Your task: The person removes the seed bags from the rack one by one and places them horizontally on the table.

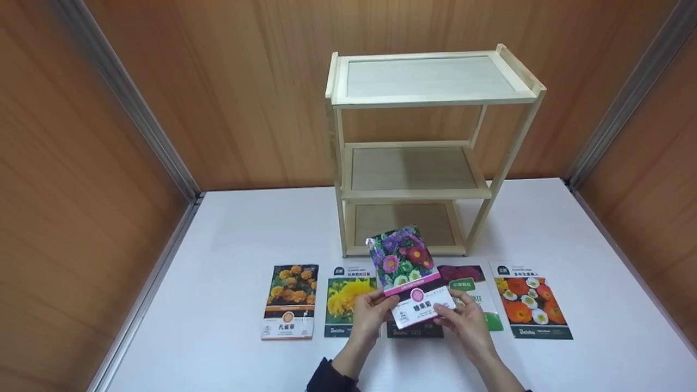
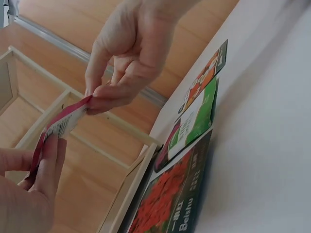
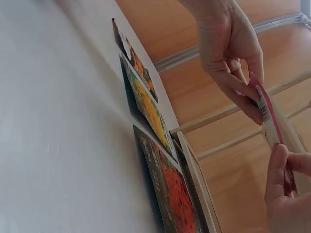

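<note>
A flower seed packet [image 1: 404, 267] with purple, pink and red blooms is held up off the white table, tilted, its printed front facing the head camera. My left hand [image 1: 371, 314] pinches its lower left edge between thumb and fingers. On the lower right edge, my right hand [image 1: 467, 322] pinches it the same way. Both wrist views show the packet edge-on, with the left hand [image 2: 29, 187] and right hand [image 2: 133, 58] at opposite sides. Below it lies a red-flowered seed packet [image 2: 163, 194], mostly hidden in the head view.
In a row on the table [image 1: 218, 305] lie an orange marigold packet [image 1: 291, 291], a yellow-flowered packet [image 1: 343, 299], a green-and-white packet [image 1: 482, 296] and an orange-and-white-flowered packet [image 1: 531, 305]. Behind stands a three-tier wooden shelf [image 1: 414, 194]. Wooden walls [image 1: 245, 98] enclose the table.
</note>
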`<state>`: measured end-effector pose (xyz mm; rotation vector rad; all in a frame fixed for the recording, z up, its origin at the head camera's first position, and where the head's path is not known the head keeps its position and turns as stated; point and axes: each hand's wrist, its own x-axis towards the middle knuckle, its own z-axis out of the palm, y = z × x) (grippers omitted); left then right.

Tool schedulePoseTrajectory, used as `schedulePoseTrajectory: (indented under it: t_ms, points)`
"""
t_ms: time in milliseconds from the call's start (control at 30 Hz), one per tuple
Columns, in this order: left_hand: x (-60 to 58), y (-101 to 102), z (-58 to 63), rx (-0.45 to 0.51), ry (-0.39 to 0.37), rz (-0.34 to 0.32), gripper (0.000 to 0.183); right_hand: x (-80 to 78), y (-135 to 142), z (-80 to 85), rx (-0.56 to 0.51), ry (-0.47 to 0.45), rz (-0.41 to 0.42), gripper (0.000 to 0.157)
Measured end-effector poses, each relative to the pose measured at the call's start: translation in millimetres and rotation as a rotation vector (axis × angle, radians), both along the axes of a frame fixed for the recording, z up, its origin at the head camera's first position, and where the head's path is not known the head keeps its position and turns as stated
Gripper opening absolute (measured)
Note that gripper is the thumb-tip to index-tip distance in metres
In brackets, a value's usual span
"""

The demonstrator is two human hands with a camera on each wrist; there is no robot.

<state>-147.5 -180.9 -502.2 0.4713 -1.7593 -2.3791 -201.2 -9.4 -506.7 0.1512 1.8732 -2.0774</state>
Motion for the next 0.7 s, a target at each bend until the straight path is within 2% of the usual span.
schedulePoseTrajectory:
  t_ms: [167,333,500,633,700]
  points:
    - [-1.5,-20.0,6.5,-0.035,-0.05,-0.141,0.03,-6.6,6.8,5.6,0.157,0.052,0.084,0.044]
    - [-4.0,-31.4,9.5,-0.061,-0.093,-0.233,0.03,-14.6,11.8,8.9,0.204,0.103,0.091,0.036]
    - [-6.0,-31.9,8.0,-0.062,-0.087,-0.255,0.029,-17.2,11.6,9.8,0.216,0.086,0.093,0.04]
    - [-0.9,-24.9,18.4,-0.058,-0.083,-0.251,0.027,-16.8,10.1,9.0,0.24,0.059,0.094,0.045]
    - [-0.8,-20.3,16.4,-0.066,-0.085,-0.241,0.027,-15.7,10.1,7.7,0.255,0.068,0.084,0.043]
